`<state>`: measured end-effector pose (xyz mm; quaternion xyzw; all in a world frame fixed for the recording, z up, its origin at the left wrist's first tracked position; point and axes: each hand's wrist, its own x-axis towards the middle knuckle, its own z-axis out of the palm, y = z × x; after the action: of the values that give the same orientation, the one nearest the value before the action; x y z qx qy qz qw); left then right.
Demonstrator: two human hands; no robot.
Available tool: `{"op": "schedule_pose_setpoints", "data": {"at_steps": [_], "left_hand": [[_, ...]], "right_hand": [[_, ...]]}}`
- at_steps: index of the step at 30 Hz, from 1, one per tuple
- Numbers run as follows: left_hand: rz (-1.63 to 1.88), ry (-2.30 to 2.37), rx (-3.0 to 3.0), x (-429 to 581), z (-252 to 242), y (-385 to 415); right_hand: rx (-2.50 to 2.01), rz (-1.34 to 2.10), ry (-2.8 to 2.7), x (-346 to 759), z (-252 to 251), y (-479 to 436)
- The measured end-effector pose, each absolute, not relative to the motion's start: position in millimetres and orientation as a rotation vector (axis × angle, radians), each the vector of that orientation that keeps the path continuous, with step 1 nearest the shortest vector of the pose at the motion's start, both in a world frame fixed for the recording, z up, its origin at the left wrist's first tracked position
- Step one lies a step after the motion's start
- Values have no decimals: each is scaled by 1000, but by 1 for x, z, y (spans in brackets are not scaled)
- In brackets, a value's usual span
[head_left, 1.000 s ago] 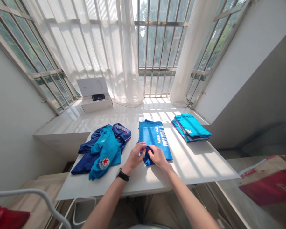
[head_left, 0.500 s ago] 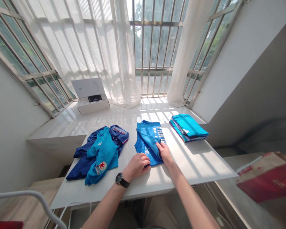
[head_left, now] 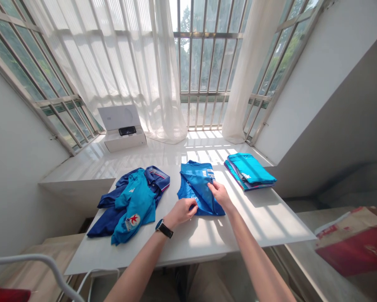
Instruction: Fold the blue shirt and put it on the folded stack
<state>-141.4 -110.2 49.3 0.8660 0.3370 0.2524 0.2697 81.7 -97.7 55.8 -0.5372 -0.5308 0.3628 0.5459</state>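
Note:
A blue shirt (head_left: 196,184) with white lettering lies partly folded in the middle of the white table (head_left: 263,218). My left hand (head_left: 182,209), with a dark watch on its wrist, presses on the shirt's near left edge with fingers curled. My right hand (head_left: 219,193) pinches a fold of the shirt on its right side and holds it over the cloth.
A loose pile of blue and teal shirts (head_left: 130,201) lies at the table's left. A neat stack of folded teal shirts (head_left: 249,170) sits at the right. An open white box (head_left: 122,130) stands on the window ledge. A red bag (head_left: 354,247) lies lower right.
My right hand has carried the shirt's lower part up and over, so the shirt is shorter and most of its lettering is covered. My left hand has shifted to the near left edge.

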Motion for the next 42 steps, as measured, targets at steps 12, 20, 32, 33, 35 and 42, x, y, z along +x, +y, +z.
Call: {"op": "schedule_pose_setpoints", "data": {"at_steps": [12,20,32,33,35,42], "left_hand": [[915,950,2179,-137,24,-104],[1034,1278,2158,-150,15,-95],[1062,1004,2328,-179,27,-87],[1069,965,2330,-179,29,-87],[1113,916,2301,-177,31,-87],[1164,796,2136,-179,37,-89]], "right_hand": [[-1344,564,-1531,66,84,-99],[-1307,664,-1855,26,79,-130],[-1437,242,-1741,71,38,-188],[-1418,231,-1815,63,36,-193],[-1365,211,-1970,43,32,-201],[-1421,95,-2083,-1,15,-205]]}}
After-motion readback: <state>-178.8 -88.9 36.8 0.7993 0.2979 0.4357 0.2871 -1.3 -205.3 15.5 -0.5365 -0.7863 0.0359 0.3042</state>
